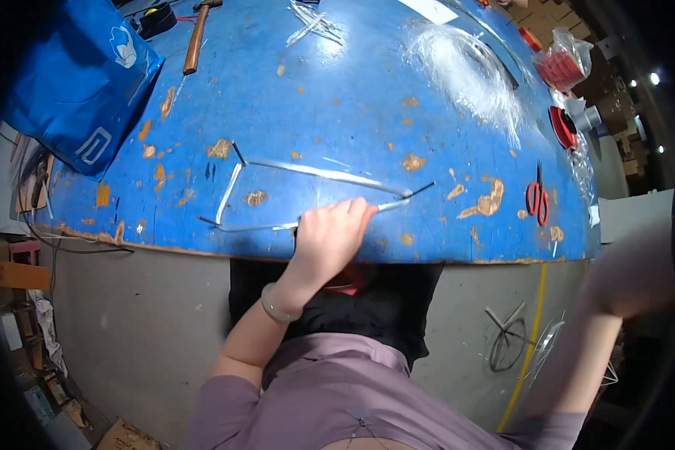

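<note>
My left hand (333, 234) is closed around the near rod of a thin four-sided frame (316, 172) at the front of the blue table. The frame's rods look silvery or clear, and short black ends stick out at its corners. Its near side passes under my fingers, which hide part of it. At the right edge of the picture my right arm (606, 341) is bent up and blurred, close to the camera. The hand of that arm lies outside the picture.
On the table (337, 97) stands a blue bag (75, 90) at left, near a hammer (196, 41). Clear strands (465, 71) and short white sticks (313, 26) lie farther back. Red-handled scissors (538, 202) and red tape rolls (561, 69) are on the right.
</note>
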A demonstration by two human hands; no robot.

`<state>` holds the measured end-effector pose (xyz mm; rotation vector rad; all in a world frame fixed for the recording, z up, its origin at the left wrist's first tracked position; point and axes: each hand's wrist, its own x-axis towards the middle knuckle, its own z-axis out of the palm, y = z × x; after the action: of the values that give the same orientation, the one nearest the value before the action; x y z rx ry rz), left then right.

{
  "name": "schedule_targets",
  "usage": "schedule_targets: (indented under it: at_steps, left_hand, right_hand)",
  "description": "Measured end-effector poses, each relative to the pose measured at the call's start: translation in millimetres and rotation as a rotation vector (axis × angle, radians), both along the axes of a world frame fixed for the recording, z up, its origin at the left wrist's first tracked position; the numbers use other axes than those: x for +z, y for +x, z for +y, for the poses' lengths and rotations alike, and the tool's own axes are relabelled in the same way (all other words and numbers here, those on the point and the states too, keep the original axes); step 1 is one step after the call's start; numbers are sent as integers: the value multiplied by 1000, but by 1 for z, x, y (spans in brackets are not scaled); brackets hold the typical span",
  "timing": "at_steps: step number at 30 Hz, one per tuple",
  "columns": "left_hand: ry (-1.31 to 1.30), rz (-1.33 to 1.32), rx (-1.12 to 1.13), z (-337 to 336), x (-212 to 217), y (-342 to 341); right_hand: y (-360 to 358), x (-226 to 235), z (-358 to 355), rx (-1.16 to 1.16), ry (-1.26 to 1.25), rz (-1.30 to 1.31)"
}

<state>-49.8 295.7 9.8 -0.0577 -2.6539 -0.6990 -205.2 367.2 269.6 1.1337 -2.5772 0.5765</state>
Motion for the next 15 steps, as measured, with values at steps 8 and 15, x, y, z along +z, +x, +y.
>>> schedule_targets:
  at_steps: [8,15]
  left_hand:
    - [121,-19,-66,5,14,-1]
    - [151,-64,-75,-3,9,-2]
  right_hand:
    - [-141,-112,-112,326,661,279]
    - [-179,-196,-164,281,678,372]
